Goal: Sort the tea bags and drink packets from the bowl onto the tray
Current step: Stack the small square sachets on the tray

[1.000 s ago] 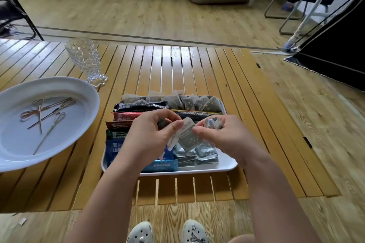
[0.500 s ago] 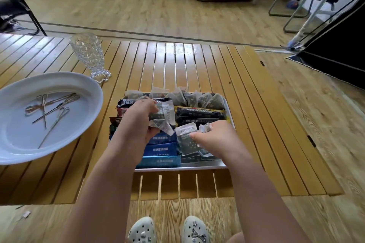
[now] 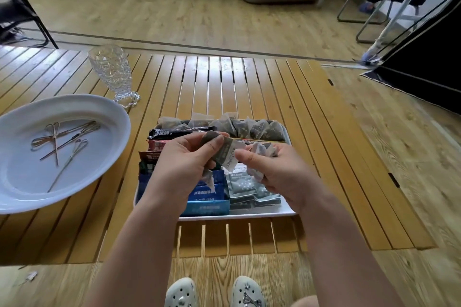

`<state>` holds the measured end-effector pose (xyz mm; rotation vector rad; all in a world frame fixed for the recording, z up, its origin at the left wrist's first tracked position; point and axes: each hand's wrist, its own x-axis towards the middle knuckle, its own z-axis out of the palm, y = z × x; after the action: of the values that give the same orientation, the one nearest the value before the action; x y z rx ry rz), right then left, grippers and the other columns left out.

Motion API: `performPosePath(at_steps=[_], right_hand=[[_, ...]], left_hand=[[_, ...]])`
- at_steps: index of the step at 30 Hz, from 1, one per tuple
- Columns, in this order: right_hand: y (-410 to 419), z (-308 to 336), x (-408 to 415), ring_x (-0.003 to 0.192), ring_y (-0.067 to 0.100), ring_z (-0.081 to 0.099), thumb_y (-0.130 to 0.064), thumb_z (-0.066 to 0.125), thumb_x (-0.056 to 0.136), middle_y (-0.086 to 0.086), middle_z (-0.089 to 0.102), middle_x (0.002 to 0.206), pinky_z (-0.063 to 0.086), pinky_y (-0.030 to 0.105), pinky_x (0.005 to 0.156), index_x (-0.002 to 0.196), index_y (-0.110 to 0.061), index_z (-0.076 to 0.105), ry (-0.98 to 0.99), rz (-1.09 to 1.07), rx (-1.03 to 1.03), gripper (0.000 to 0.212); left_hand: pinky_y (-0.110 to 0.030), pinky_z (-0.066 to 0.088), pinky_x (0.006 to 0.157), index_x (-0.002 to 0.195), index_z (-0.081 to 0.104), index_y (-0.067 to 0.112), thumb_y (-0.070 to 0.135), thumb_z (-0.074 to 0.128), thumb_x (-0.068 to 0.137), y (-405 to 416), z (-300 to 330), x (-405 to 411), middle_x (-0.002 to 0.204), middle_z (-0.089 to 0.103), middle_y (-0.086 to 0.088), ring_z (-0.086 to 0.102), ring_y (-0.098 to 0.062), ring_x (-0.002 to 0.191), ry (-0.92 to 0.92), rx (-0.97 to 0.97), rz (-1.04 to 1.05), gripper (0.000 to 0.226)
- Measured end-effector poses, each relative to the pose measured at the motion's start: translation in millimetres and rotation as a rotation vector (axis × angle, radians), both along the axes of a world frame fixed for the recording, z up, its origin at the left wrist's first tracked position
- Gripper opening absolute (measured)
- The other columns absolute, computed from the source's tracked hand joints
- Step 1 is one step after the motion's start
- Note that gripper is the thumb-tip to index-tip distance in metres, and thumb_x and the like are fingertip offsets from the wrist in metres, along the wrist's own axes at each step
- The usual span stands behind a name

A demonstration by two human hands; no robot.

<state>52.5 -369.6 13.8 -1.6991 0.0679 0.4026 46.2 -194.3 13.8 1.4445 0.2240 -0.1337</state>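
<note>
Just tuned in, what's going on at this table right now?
A person is sorting packets onto a white tray on a slatted wooden table. Both hands are raised over the tray: the left hand pinches a gray packet, and the right hand holds small tea bags. The tray already holds rows of tea bags and drink packets. To the left, the white bowl contains only a few picks.

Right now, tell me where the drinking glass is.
In the head view the drinking glass stands upright on the slatted wooden table, far left, just beyond the white bowl and left of the tray.
</note>
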Motion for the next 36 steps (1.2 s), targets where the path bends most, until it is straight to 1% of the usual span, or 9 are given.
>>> performPosePath(at_steps=[2, 5, 10, 14, 18, 21, 25, 31, 36], right_hand=[[1, 0, 2, 0.039, -0.004, 0.047, -0.021, 0.073, 0.084, -0.011, 0.056, 0.046, 0.035, 0.011, 0.038, 0.081, -0.014, 0.070, -0.041, -0.032, -0.017, 0.008], [-5, -1, 5, 0.041, -0.005, 0.050, -0.016, 0.071, 0.084, -0.011, 0.060, 0.048, 0.038, 0.010, 0.040, 0.075, -0.015, 0.069, -0.050, -0.155, 0.033, 0.010], [-11, -3, 4, 0.070, 0.018, 0.060, -0.027, 0.078, 0.078, 0.007, 0.067, 0.074, 0.052, 0.034, 0.060, 0.075, -0.015, 0.067, -0.029, -0.350, 0.047, 0.016], [-11, -5, 1, 0.044, 0.006, 0.044, -0.037, 0.079, 0.074, 0.000, 0.057, 0.058, 0.036, 0.018, 0.038, 0.079, -0.013, 0.064, 0.110, -0.272, 0.059, 0.028], [-12, -7, 4, 0.048, 0.004, 0.055, -0.033, 0.077, 0.078, -0.005, 0.062, 0.050, 0.042, 0.019, 0.044, 0.071, -0.015, 0.065, 0.011, -0.318, 0.028, 0.023], [-23, -11, 8, 0.071, 0.025, 0.067, -0.033, 0.077, 0.079, 0.005, 0.072, 0.066, 0.056, 0.039, 0.063, 0.071, -0.008, 0.068, -0.079, -0.305, -0.215, 0.028], [-35, -22, 8, 0.060, 0.020, 0.047, -0.043, 0.075, 0.078, 0.007, 0.056, 0.065, 0.038, 0.031, 0.056, 0.067, -0.010, 0.060, 0.052, -0.090, -0.705, 0.038], [-36, -25, 16, 0.060, 0.017, 0.053, -0.042, 0.076, 0.077, 0.004, 0.063, 0.068, 0.038, 0.027, 0.052, 0.068, -0.013, 0.061, 0.037, -0.049, -0.890, 0.034], [-21, -25, 17, 0.070, 0.014, 0.059, -0.038, 0.078, 0.075, 0.000, 0.066, 0.080, 0.046, 0.026, 0.054, 0.081, -0.018, 0.065, -0.076, -0.092, -0.962, 0.025]], left_hand=[[-0.016, 0.047, 0.048, 0.088, 0.076, 0.024, 0.035, 0.067, 0.075, -4, 0, -1, 0.069, 0.071, 0.000, 0.056, -0.001, 0.051, 0.021, 0.014, -0.018, 0.020], [-0.013, 0.044, 0.044, 0.078, 0.076, 0.026, 0.027, 0.064, 0.088, -8, -3, -2, 0.059, 0.067, 0.007, 0.055, 0.001, 0.047, 0.012, 0.096, -0.065, 0.016], [-0.011, 0.051, 0.055, 0.082, 0.075, 0.029, 0.025, 0.070, 0.087, -18, -8, -2, 0.076, 0.076, 0.008, 0.069, -0.001, 0.072, -0.057, 0.235, -0.123, 0.007], [-0.014, 0.045, 0.054, 0.085, 0.072, 0.030, 0.028, 0.068, 0.089, -27, -15, -1, 0.075, 0.074, 0.009, 0.062, 0.004, 0.061, -0.098, 0.243, -0.043, 0.006], [-0.011, 0.043, 0.049, 0.093, 0.071, 0.021, 0.034, 0.066, 0.088, -34, -17, -3, 0.075, 0.075, 0.004, 0.059, 0.003, 0.052, -0.061, 0.233, -0.117, 0.014], [-0.013, 0.048, 0.050, 0.091, 0.070, 0.018, 0.043, 0.063, 0.085, -29, -16, 0, 0.073, 0.075, 0.003, 0.067, -0.003, 0.058, 0.036, 0.148, -0.019, 0.027], [-0.026, 0.059, 0.071, 0.096, 0.070, 0.014, 0.039, 0.075, 0.064, -17, -11, 8, 0.091, 0.075, -0.005, 0.072, -0.016, 0.086, 0.155, -0.129, 0.099, 0.042], [-0.029, 0.057, 0.078, 0.104, 0.067, 0.017, 0.007, 0.075, 0.070, -10, -11, 6, 0.091, 0.077, -0.003, 0.072, -0.019, 0.096, 0.069, -0.202, 0.110, 0.036], [-0.022, 0.058, 0.067, 0.096, 0.071, 0.018, 0.019, 0.074, 0.061, -9, -8, 4, 0.084, 0.077, 0.000, 0.074, -0.014, 0.088, 0.008, -0.313, 0.139, 0.036]])
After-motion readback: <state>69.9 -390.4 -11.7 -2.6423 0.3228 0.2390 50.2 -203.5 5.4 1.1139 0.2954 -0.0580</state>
